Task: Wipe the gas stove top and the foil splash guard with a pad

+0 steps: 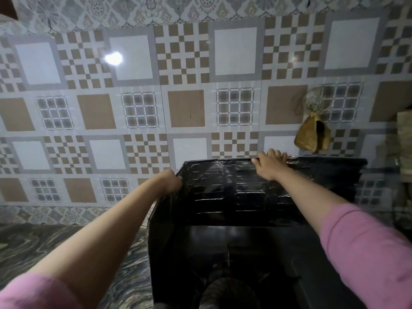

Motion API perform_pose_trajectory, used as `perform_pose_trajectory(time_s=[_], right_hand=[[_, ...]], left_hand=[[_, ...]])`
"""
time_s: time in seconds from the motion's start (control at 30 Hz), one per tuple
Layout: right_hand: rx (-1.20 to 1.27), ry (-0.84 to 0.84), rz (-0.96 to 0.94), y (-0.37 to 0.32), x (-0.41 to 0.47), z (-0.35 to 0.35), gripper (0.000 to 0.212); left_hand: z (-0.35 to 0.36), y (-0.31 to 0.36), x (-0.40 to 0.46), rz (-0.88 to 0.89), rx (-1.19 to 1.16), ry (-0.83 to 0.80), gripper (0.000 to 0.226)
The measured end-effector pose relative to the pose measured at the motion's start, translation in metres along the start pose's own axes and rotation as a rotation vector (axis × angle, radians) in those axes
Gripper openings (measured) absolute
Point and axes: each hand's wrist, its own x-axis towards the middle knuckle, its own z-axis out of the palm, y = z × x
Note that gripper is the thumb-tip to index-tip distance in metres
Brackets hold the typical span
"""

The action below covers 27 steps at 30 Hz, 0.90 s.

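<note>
Both hands clamp the foil splash guard [234, 192]: left hand [171, 180] on its side edge, right hand [268, 163] over the top rim. Risk: thin foil buckles or tips onto the stove top [223, 237].

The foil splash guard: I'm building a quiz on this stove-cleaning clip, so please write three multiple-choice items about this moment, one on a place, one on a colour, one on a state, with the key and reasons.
1. Where does the right hand hold the foil splash guard?
A. on its top edge
B. at its bottom edge
C. not at all

2. What colour are the person's sleeves?
A. green
B. pink
C. white

3. What is the left hand doing?
A. hanging idle over the counter
B. pressing flat on the wall tiles
C. gripping the guard's left corner

Key: 1 A, its fingers curl over the guard's upper rim. 2 B, both sleeves near the frame's bottom corners are pink. 3 C, its fingers close on the guard's upper left corner.
</note>
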Motion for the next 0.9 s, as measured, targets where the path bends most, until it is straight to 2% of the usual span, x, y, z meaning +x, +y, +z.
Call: perform_pose_trajectory(time_s=[0.13, 0.27, 0.53, 0.9], right_hand=[[0.007, 0.133, -0.017, -0.007, -0.003, 0.005, 0.047], [-0.001, 0.24, -0.115, -0.01, -0.008, 0.01, 0.042], [0.01, 0.229, -0.267, -0.036, -0.019, 0.011, 0.052], [0.05, 0.201, -0.351, -0.072, -0.032, -0.003, 0.059]], left_hand=[[0.0, 0.003, -0.003, -0.026, 0.024, 0.022, 0.047], [0.0, 0.007, -0.008, -0.04, 0.011, 0.046, 0.057], [-0.006, 0.008, -0.014, -0.034, -0.05, 0.099, 0.066], [-0.018, 0.002, -0.03, -0.031, -0.051, 0.126, 0.069]])
